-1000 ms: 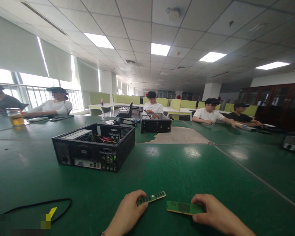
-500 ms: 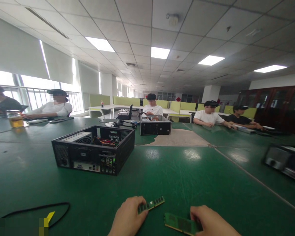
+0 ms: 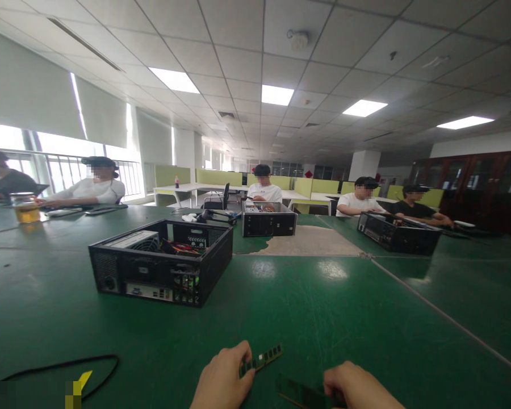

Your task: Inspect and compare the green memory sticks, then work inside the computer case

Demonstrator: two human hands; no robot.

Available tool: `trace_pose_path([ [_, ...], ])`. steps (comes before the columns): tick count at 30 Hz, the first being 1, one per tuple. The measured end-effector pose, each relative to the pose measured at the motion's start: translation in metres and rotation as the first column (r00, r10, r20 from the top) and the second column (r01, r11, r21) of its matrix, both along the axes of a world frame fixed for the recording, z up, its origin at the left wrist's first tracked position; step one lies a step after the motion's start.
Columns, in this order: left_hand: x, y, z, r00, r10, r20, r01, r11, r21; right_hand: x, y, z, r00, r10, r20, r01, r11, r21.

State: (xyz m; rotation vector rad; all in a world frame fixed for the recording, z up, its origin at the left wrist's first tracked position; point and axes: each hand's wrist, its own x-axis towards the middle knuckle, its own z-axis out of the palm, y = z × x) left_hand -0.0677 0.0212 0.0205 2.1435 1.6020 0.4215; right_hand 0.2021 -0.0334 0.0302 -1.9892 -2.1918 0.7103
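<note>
While the right hand (image 3: 360,389) is gripping one end of the right stick (image 3: 297,391), a memory module, nearer than the case (image 3: 142,272) and off to its right, the left hand (image 3: 225,375) is clamping the left stick (image 3: 269,359) between thumb and fingers, likewise nearer than the case and to its right. Both sticks are being held near each other but apart; whether either is touching the table (image 3: 281,301) is hard to tell. Nearer than the case and to its left, a cable (image 3: 63,360) is curving in a loop, with a yellow tag (image 3: 86,378) lying beside it. The case itself is standing open at the top, showing wires (image 3: 179,247) inside. Beyond it and to its left, a jar (image 3: 26,210) is holding yellowish liquid; beyond it and to its right, a second case (image 3: 269,221) is sitting open, with a third case (image 3: 400,236) resting farther right. Past the case, five people (image 3: 268,193) are sitting at the table. Farther beyond it, white desks (image 3: 213,183) are standing before green partitions (image 3: 221,176).
</note>
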Motion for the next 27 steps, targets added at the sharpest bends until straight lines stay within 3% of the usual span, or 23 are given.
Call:
trace_pose_path([
  [4,0.0,0.005,0.001,0.983,-0.04,0.181,0.045,0.999,-0.026,0.0,-0.002,0.006,0.998,-0.023,-0.067,0.028,0.997,0.078],
  [6,-0.001,0.01,-0.002,0.944,-0.032,0.328,0.054,0.997,-0.057,-0.001,-0.002,0.012,0.971,-0.037,-0.237,0.054,0.996,0.064],
  [8,0.0,0.016,-0.006,0.875,0.009,0.484,0.068,0.988,-0.142,0.0,-0.001,0.015,0.861,-0.057,-0.506,0.055,0.998,-0.018],
  [10,0.0,0.02,-0.009,0.813,0.06,0.58,0.1,0.965,-0.24,0.002,0.003,0.013,0.687,-0.092,-0.721,0.041,0.995,-0.089],
  [13,0.002,0.021,-0.01,0.778,0.106,0.62,0.145,0.929,-0.341,0.008,0.01,0.003,0.573,-0.135,-0.809,0.083,0.991,-0.106],
  [16,0.003,0.021,-0.007,0.677,0.181,0.713,0.21,0.881,-0.423,0.011,0.017,-0.007,0.578,-0.189,-0.794,0.156,0.981,-0.12],
  [19,0.002,0.022,-0.005,0.592,0.216,0.777,0.236,0.875,-0.423,0.014,0.02,-0.01,0.574,-0.227,-0.787,0.218,0.968,-0.121],
  [27,-0.004,0.023,-0.002,0.544,0.28,0.79,0.185,0.879,-0.439,0.029,0.024,-0.003,0.586,-0.312,-0.748,0.415,0.908,-0.053],
])
